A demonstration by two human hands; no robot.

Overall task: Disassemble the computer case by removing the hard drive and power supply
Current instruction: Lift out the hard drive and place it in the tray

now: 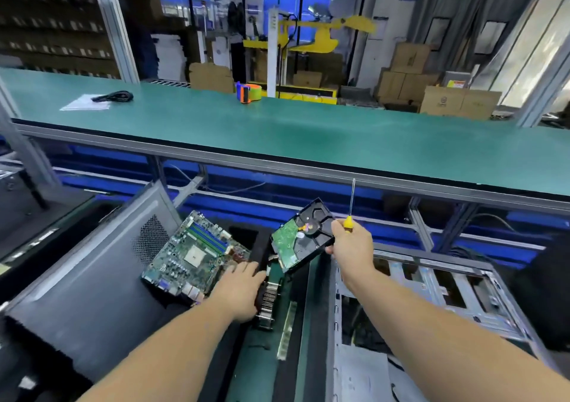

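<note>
My right hand (351, 244) grips the hard drive (300, 236) by its right edge, circuit board side up, tilted in the air above the bench. The same hand also holds a yellow-handled screwdriver (350, 213) with its shaft pointing up. My left hand (239, 290) rests on a finned heatsink (267, 301) beside a loose motherboard (192, 252); its fingers lie spread over the top. The opened computer case (438, 293) lies on its side at the lower right, under my right forearm. No power supply shows clearly.
A grey case side panel (92, 284) leans at the left. A memory stick (287, 329) lies near the heatsink. Across the gap, a long green table (308, 136) carries a tape dispenser (248, 92) and a black cable (115, 96).
</note>
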